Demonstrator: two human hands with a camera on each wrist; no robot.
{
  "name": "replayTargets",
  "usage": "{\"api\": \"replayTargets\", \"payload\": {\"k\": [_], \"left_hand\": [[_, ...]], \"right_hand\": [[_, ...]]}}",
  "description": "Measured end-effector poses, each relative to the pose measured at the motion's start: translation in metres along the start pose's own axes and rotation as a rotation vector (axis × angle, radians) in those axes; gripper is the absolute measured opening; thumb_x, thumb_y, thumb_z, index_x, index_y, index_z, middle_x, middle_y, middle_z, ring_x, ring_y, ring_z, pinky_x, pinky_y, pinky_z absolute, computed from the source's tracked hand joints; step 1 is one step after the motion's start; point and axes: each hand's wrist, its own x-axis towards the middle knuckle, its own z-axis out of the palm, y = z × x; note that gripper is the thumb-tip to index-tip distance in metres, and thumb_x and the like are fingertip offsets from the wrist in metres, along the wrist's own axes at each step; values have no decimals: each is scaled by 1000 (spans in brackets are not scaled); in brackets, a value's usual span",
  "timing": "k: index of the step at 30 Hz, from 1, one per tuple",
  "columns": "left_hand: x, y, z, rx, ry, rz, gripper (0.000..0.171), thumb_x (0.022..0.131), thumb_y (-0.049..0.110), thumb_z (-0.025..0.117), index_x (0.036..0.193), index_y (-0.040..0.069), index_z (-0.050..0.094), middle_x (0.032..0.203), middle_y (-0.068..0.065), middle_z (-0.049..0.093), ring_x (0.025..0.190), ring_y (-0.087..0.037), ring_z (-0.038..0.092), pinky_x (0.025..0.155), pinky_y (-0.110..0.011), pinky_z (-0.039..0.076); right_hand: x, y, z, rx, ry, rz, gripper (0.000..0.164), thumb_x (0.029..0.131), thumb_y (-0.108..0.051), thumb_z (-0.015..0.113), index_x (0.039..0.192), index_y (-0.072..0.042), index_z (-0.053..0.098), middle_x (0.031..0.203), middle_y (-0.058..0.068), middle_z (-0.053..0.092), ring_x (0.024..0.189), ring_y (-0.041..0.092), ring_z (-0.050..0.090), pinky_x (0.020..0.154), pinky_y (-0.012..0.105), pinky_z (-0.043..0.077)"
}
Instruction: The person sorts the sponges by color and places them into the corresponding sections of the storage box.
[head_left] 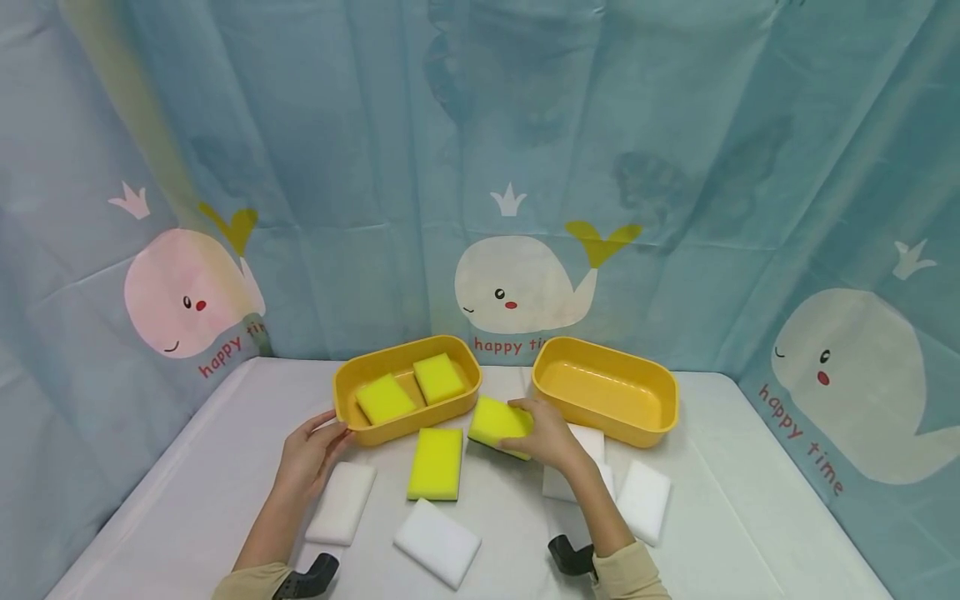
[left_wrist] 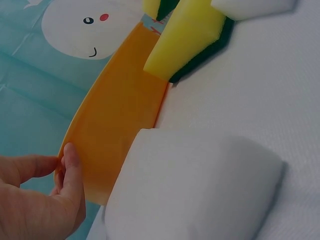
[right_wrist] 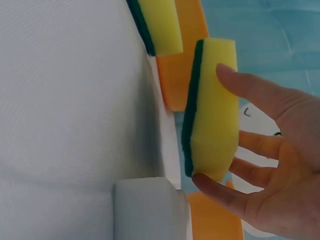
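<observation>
My left hand (head_left: 309, 450) pinches the near left corner rim of a yellow tray (head_left: 420, 422), thumb and fingers on either side of it in the left wrist view. Two yellow sponges (head_left: 385, 399) lie inside that tray. Just right of it, my right hand (head_left: 553, 437) grips another yellow sponge (right_wrist: 215, 110) between thumb and fingers, its green scouring side facing down toward the table. In front of the tray rests one more yellow sponge (head_left: 436, 465). A white foam block (head_left: 341, 503) lies close below my left hand.
At the right, a second yellow tray (head_left: 603, 419) stands with nothing inside. Several white blocks lie on the table: one (head_left: 438, 542) front centre, one (head_left: 644, 502) at right, others (head_left: 558, 485) partly hidden under my right forearm. A whale-printed curtain (head_left: 375, 167) hangs behind.
</observation>
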Motion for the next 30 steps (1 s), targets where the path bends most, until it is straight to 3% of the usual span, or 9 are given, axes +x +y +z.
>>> {"api": "replayTargets", "payload": {"k": [9,20,30], "left_hand": [[-1,0,-1,-6,-14,7,62,111,11,51,165,-2,23,156,-25,37,89,4,67,97,-20,56],[-2,1,-1,-5,-4,-1,63,111,11,53,165,-1,24,156,-25,38,88,4,67,98,-21,55],[-2,2,0,-16,-13,-5,64,111,11,52,166,-1,22,158,-25,36,87,4,68,98,-20,55]], "right_hand": [[0,-3,0,19,13,0,69,85,-30,90,140,1,63,144,21,60,139,42,51,117,61,41],[-1,-6,-3,11,71,21,68,81,-33,94,133,0,65,132,19,67,125,37,61,108,55,51],[2,-14,-4,-6,127,56,71,80,-36,94,134,0,64,130,17,66,122,35,61,105,53,53]]}}
